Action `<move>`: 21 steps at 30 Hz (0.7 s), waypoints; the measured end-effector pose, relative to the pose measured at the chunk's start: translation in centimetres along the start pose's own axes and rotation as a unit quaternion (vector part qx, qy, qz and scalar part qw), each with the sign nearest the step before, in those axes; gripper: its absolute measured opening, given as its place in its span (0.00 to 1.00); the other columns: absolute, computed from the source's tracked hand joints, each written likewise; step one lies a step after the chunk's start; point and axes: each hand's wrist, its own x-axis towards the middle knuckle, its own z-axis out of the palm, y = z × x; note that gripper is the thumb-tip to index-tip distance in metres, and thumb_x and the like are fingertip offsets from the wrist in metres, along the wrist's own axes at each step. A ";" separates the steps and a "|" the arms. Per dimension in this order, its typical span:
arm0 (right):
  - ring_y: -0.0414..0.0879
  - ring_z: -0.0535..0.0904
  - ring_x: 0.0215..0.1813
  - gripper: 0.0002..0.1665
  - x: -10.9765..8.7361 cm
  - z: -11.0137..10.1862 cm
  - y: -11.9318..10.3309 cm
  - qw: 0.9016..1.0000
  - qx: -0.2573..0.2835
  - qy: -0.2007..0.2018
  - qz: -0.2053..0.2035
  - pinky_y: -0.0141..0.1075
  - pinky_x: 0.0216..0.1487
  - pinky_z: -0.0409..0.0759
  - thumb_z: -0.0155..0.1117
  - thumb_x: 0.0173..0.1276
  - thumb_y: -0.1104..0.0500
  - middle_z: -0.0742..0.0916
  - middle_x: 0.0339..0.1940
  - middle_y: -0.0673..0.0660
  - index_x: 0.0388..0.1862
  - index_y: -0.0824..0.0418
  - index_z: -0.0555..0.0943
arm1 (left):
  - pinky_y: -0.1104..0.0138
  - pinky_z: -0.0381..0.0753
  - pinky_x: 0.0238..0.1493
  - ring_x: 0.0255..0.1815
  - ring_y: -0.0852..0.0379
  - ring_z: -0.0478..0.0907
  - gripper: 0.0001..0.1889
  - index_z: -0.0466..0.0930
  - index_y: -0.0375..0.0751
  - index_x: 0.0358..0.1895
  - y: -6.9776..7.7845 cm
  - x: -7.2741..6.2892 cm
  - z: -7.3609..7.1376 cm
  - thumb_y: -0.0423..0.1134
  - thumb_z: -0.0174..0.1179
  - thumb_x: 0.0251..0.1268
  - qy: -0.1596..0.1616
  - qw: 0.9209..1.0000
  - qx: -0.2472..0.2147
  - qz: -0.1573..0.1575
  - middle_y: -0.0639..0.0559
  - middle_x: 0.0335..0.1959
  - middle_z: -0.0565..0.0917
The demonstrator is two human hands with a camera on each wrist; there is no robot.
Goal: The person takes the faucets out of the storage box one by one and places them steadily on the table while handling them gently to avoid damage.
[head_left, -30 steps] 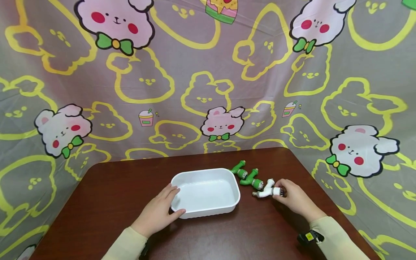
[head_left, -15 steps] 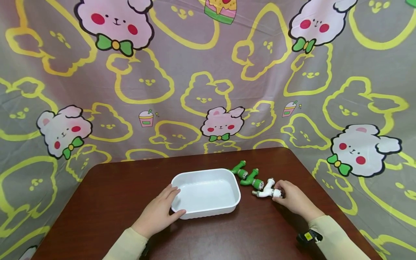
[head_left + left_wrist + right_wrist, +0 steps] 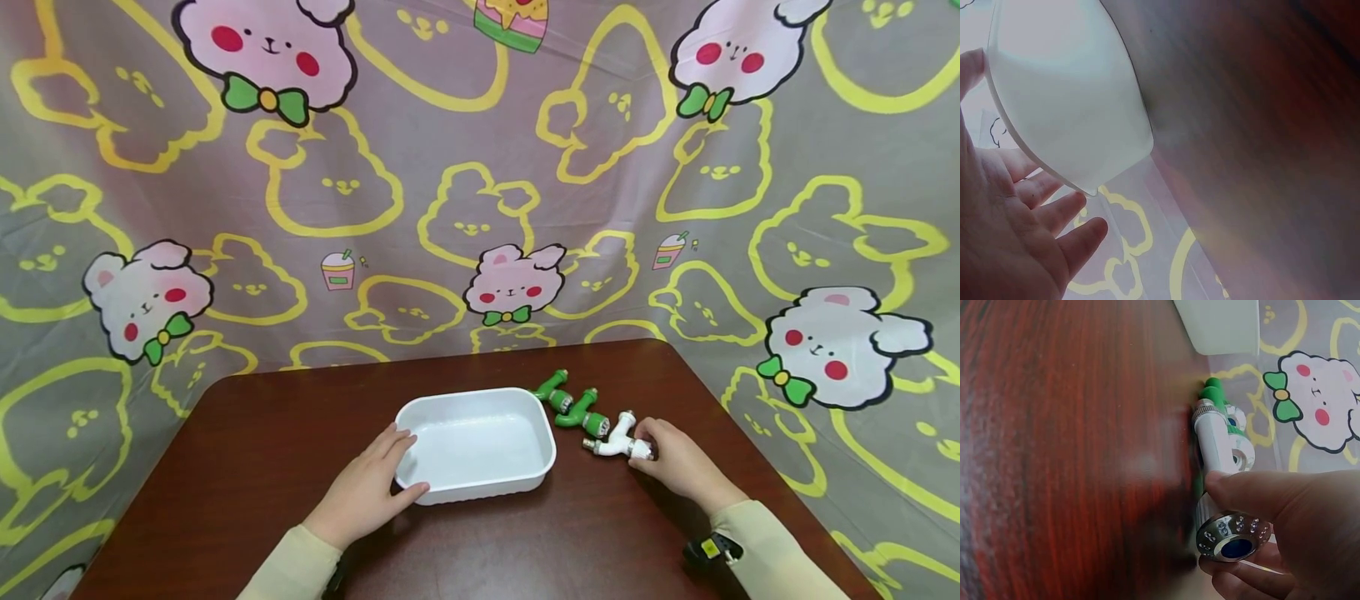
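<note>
A white rectangular basin [image 3: 476,492] stands on the table. My left hand [image 3: 367,486] rests at its left end, fingers spread and touching the rim; the left wrist view shows the fingers fairly straight. To the basin's right lies a white faucet [image 3: 618,442] with a metal-ringed end. My right hand [image 3: 681,462] grips its knob end between thumb and fingers. Seen from the right wrist, the metal knob [image 3: 1234,536] has a dark blue centre. Two green faucets, one nearer [image 3: 582,417] and one farther [image 3: 553,392], lie between the basin and the white faucet.
The dark reddish-brown wooden table [image 3: 300,417] has rounded far corners. Behind it and at both sides hangs a cloth [image 3: 450,125] printed with rabbits and yellow outlines. The farther green faucet sits close against the basin's far right corner.
The white faucet's knob end has turned slightly toward the near side in my right hand. My left hand, the basin and the green faucets stay put.
</note>
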 end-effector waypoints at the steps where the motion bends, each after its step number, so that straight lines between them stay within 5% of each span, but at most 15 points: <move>1: 0.43 0.72 0.36 0.21 0.0 0.0 0.0 1.000 0.000 -0.002 0.000 0.36 0.36 0.71 0.83 0.56 0.59 0.79 0.34 0.50 0.40 0.57 0.78 | 0.47 0.73 0.71 0.80 0.39 0.62 0.39 0.73 0.37 0.72 0.0 0.0 0.0 0.61 0.67 0.66 0.000 1.000 -0.001 0.000 0.42 0.72 0.74; 13: 0.43 0.73 0.38 0.21 -0.2 0.4 0.1 1.000 -0.005 0.005 -0.003 0.37 0.39 0.74 0.82 0.56 0.60 0.80 0.36 0.51 0.41 0.58 0.78 | 0.47 0.73 0.72 0.81 0.40 0.62 0.40 0.73 0.37 0.72 0.1 0.1 -0.1 0.61 0.66 0.66 -0.008 1.000 -0.004 -0.007 0.42 0.73 0.74; 21: 0.48 0.79 0.45 0.24 -0.2 0.3 0.0 1.000 -0.007 -0.004 -0.005 0.47 0.48 0.80 0.81 0.58 0.57 0.83 0.44 0.56 0.48 0.61 0.78 | 0.48 0.73 0.71 0.80 0.40 0.62 0.40 0.73 0.37 0.72 0.0 0.0 0.0 0.62 0.66 0.66 -0.001 1.000 -0.001 -0.001 0.42 0.73 0.74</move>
